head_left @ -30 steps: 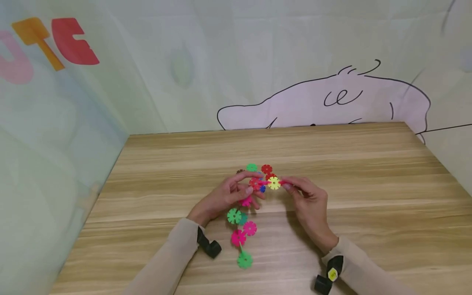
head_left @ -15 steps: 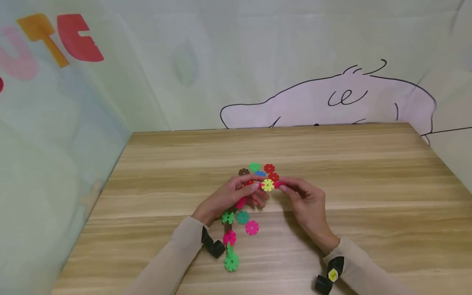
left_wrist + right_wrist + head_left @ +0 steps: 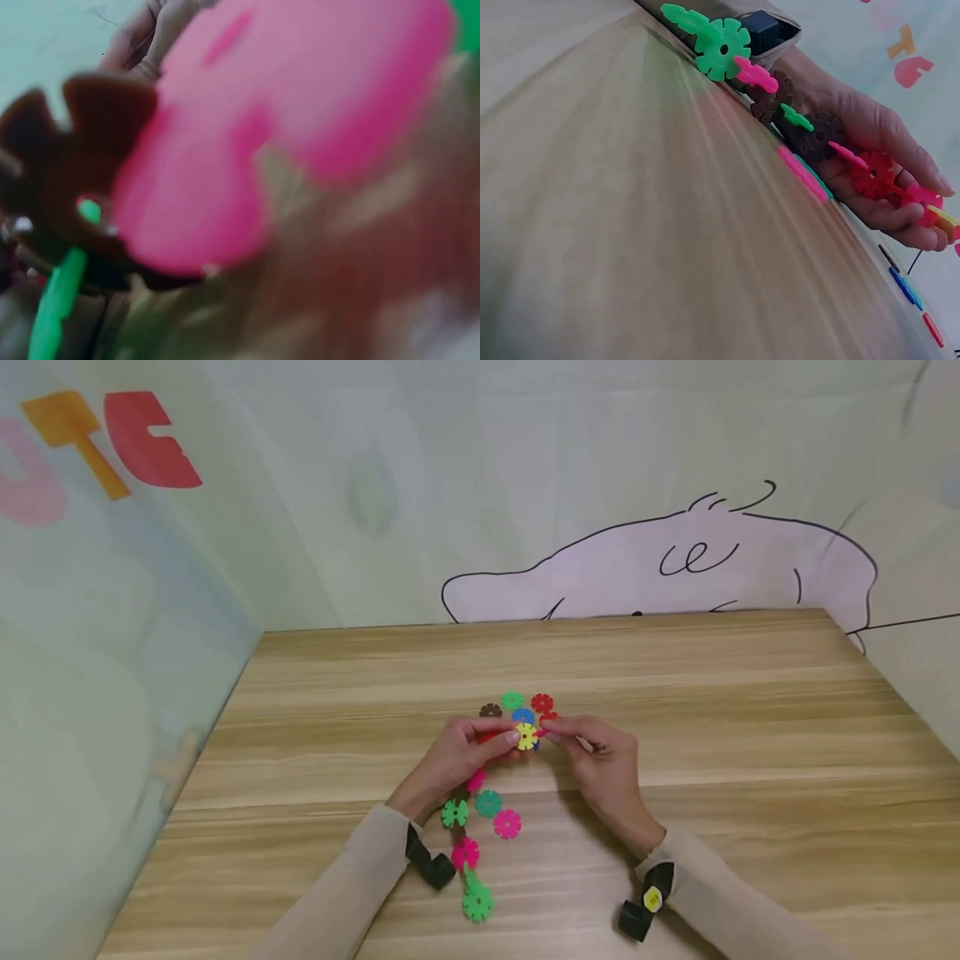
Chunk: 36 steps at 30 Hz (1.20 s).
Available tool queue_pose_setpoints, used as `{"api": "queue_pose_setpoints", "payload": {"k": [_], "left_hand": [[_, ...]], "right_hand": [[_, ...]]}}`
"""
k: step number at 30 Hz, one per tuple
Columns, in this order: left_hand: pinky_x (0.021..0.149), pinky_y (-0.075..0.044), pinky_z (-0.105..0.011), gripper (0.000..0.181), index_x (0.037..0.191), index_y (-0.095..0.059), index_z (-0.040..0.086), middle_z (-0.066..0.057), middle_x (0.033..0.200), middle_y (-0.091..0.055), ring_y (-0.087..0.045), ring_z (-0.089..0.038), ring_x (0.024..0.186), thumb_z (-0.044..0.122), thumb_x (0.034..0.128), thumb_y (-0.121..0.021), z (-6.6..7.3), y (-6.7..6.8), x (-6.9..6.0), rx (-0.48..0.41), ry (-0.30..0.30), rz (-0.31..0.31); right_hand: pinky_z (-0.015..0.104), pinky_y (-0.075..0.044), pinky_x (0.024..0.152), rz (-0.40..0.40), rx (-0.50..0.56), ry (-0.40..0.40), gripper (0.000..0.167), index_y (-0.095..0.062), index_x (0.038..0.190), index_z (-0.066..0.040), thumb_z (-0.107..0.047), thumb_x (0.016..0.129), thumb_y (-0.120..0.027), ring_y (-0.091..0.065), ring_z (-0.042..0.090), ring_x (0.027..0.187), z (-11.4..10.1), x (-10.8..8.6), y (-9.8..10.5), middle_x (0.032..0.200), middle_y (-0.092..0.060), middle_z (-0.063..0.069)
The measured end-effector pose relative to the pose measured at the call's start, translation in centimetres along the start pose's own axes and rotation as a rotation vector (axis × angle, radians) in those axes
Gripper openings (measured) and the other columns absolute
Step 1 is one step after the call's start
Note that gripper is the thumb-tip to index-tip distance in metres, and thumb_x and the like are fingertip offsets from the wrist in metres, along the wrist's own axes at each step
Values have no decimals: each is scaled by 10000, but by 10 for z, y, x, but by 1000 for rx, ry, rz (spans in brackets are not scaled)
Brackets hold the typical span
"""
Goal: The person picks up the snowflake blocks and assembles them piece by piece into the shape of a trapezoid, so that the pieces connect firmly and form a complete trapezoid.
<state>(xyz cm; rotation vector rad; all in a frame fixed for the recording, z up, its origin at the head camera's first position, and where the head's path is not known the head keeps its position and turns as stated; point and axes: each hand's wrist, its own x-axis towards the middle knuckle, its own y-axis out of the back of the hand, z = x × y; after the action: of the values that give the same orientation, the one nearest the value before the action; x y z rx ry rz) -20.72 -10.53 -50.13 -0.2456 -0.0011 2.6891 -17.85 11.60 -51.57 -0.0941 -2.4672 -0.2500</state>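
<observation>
A chain of joined notched plastic discs hangs from the left hand (image 3: 446, 766), whose thumb and fingers pinch it beside a yellow disc (image 3: 526, 737). Down the chain show a green disc (image 3: 454, 813), a pink one (image 3: 465, 853) and a green end disc (image 3: 477, 903). The right hand (image 3: 609, 770) pinches a small pink disc (image 3: 542, 733) against the yellow disc's right side. The right wrist view has the left hand (image 3: 877, 135) round the chain near a red disc (image 3: 873, 174). A blurred pink disc (image 3: 202, 180) and a brown disc (image 3: 45, 165) fill the left wrist view.
Loose discs lie on the wooden table (image 3: 360, 677): brown (image 3: 491, 710), green (image 3: 512, 700), blue (image 3: 523, 716) and red (image 3: 542, 702) beyond the hands, teal (image 3: 489, 803) and pink (image 3: 507, 823) right of the chain. A printed cloth (image 3: 585, 468) stands behind.
Both the yellow disc and the right hand have moved left, closer to the left hand's fingertips. The hanging part of the chain has swung left and turned.
</observation>
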Motion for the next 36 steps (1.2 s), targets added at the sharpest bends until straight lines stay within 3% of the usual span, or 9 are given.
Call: {"api": "queue_pose_setpoints", "payload": {"k": [6, 12, 16, 21, 24, 27, 32, 36], "left_hand": [[950, -625, -248, 340, 1362, -720, 1, -190, 1356, -739, -791, -81, 981, 150, 1057, -693, 0, -1, 0, -1, -10, 47], [976, -624, -276, 350, 1371, -685, -61, -208, 1347, -731, -802, -97, 996, 122, 1073, -660, 0, 0, 0, -45, -50, 21], [956, -632, -261, 374, 1401, -636, -88, -111, 1283, -713, -790, -101, 969, 120, 1091, -614, 0, 3, -2, -82, -54, -2], [869, -630, -209, 386, 1413, -614, -69, 19, 1075, -754, -771, -88, 876, 146, 1093, -588, 2, 10, -4, -57, -78, 15], [825, -610, -195, 383, 1411, -615, -60, 49, 971, -772, -759, -80, 829, 152, 1093, -583, 1, 12, -4, -57, -118, 29], [784, -583, -188, 376, 1410, -622, -52, 68, 909, -775, -742, -70, 784, 141, 1089, -593, 0, 11, -3, -64, -141, 41], [768, -581, -181, 368, 1409, -634, -35, 63, 874, -774, -726, -66, 766, 121, 1076, -617, -1, 9, -1, -60, -133, 56], [765, -579, -183, 369, 1412, -642, -16, 38, 881, -768, -713, -79, 772, 127, 1072, -621, 0, 8, 0, -56, -124, 63]], "right_hand": [[139, -595, 886, 13, -57, 32, 168, -848, 937, -19, 127, 881, -787, -731, -90, 923, 1, 2, -6, 896, -826, 167], [150, -603, 893, -15, -21, 7, 176, -841, 978, -19, 123, 898, -774, -741, -50, 944, 2, 4, -7, 933, -827, 174], [177, -609, 907, -54, 8, -31, 188, -831, 1057, -13, 88, 904, -789, -763, 32, 982, 1, 3, -8, 1019, -829, 172], [179, -601, 903, -89, -79, -127, 261, -785, 1188, -2, 5, 928, -805, -768, 202, 985, -8, -1, -3, 1116, -824, 141], [193, -605, 868, -160, -124, -200, 242, -771, 1194, -25, -38, 953, -795, -746, 181, 953, -14, -9, 1, 1091, -817, 100], [229, -614, 814, -286, -135, -216, 204, -773, 1160, -66, -64, 958, -799, -719, 104, 901, -20, -19, 3, 1035, -808, 42], [273, -579, 899, -503, -217, -96, 342, -753, 1193, -128, -182, 885, -892, -674, 69, 984, -30, -34, 2, 1081, -790, -48], [302, -501, 935, -574, -295, -15, 478, -730, 1234, -150, -267, 823, -944, -593, 81, 1029, -34, -36, 1, 1085, -761, -91]]}}
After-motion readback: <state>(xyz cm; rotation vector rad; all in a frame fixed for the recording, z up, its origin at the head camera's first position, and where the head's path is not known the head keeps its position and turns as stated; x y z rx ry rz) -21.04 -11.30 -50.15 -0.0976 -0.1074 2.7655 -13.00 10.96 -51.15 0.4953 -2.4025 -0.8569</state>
